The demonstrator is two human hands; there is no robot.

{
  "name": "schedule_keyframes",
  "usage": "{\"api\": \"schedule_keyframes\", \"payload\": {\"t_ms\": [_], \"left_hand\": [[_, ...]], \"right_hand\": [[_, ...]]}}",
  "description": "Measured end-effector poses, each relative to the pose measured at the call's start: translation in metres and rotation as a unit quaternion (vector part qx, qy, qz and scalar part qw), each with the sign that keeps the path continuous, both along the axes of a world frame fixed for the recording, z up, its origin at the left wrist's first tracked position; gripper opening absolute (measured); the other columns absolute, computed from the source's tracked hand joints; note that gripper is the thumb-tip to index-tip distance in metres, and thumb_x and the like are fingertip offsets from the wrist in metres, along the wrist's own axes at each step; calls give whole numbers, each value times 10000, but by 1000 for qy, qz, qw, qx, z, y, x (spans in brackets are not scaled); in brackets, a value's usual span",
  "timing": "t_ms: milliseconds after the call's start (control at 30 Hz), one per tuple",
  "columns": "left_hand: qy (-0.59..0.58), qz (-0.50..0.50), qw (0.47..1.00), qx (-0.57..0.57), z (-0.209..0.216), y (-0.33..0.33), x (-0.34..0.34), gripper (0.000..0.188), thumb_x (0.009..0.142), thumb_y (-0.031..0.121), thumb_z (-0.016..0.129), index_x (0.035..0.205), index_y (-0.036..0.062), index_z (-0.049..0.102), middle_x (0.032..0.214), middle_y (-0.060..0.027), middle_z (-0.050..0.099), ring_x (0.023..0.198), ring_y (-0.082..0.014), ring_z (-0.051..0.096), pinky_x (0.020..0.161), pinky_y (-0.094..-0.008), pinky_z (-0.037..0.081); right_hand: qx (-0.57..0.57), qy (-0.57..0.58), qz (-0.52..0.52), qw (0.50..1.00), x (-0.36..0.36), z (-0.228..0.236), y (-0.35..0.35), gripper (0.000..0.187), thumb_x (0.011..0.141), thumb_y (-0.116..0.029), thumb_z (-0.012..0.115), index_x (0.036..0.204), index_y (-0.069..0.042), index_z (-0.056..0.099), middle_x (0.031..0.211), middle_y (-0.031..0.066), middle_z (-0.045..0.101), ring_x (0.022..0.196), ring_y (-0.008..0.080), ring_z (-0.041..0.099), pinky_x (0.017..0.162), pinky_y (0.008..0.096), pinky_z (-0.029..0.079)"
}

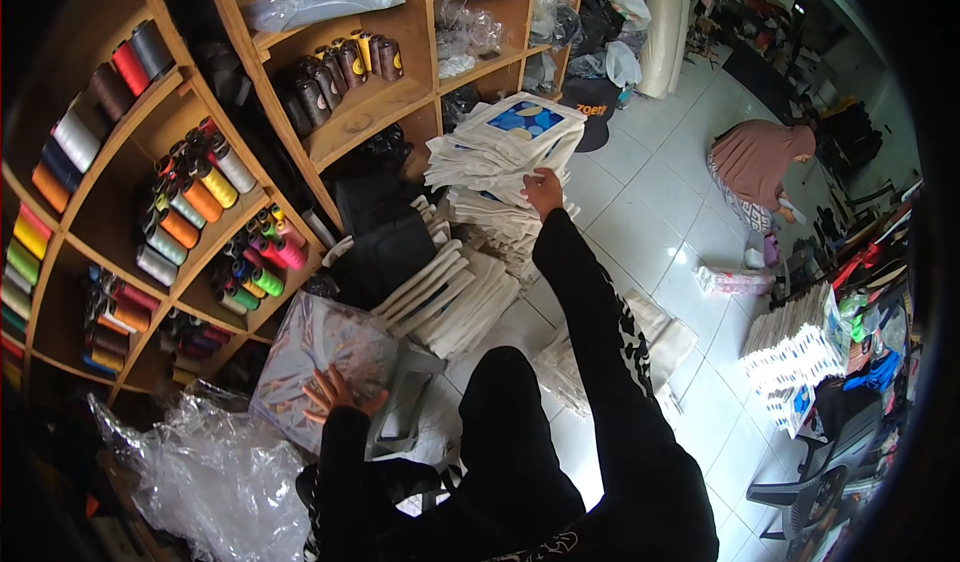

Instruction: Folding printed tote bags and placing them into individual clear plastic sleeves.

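Note:
My right hand (543,190) reaches forward to a tall pile of cream cloth pieces (470,162). Its fingers are bent and pinch the near right edge of the top cloth piece (525,122), which carries a blue print with pale shapes. Below that edge the pile continues in uneven layers. My left hand (340,397) lies with spread fingers on a plastic-wrapped, box-like package (320,347), and holds nothing. More folded cream cloth (455,297) leans in rows between the package and the pile.
Wooden shelves (330,147) with thread cones (205,187) stand at the left. Clear plastic (200,462) lies at lower left. Cream cloth (660,342) lies beneath my right arm. At right are a person (755,167) bending down, stacked cloth (795,347) and a black chair (820,472).

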State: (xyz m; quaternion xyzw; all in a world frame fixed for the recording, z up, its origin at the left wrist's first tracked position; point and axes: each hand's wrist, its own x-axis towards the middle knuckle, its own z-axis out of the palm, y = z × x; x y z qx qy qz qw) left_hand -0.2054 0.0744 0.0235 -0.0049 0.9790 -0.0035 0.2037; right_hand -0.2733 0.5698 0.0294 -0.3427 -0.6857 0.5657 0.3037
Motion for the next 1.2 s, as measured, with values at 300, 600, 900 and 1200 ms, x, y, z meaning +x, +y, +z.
{"api": "schedule_keyframes", "payload": {"t_ms": [300,600,900,1200], "left_hand": [[4,-11,1000,-7,-6,5,-10,1290,423,725,647,1393,161,9,1447,-118,-87,1308,-363,-138,958,-643,-4],[-15,-8,1000,-7,-10,0,-12,1325,402,769,616,1393,142,-1,1440,-144,-102,1301,-376,-151,958,-635,-28],[-26,0,1000,3,-3,1,-6,1299,437,760,614,1391,150,-22,1439,-142,-113,1298,-376,-162,947,-647,-30],[-1,-21,1000,6,9,11,-1,1168,510,690,628,1394,175,64,1452,-113,-18,1311,-384,-81,965,-632,19]], "right_hand": [[-36,-53,-59,996,-83,-30,87,516,734,-220,654,1097,70,428,647,108,575,534,188,586,416,303,436],[136,-171,-137,966,-111,-49,90,368,595,-285,667,791,21,610,861,219,618,874,338,591,768,392,467],[-150,172,-63,972,-66,10,79,146,824,-140,482,937,-71,420,743,46,484,624,197,509,625,382,509],[-207,322,94,919,128,122,15,170,870,-84,444,1039,-69,431,1048,121,523,962,261,547,814,407,475]]}}
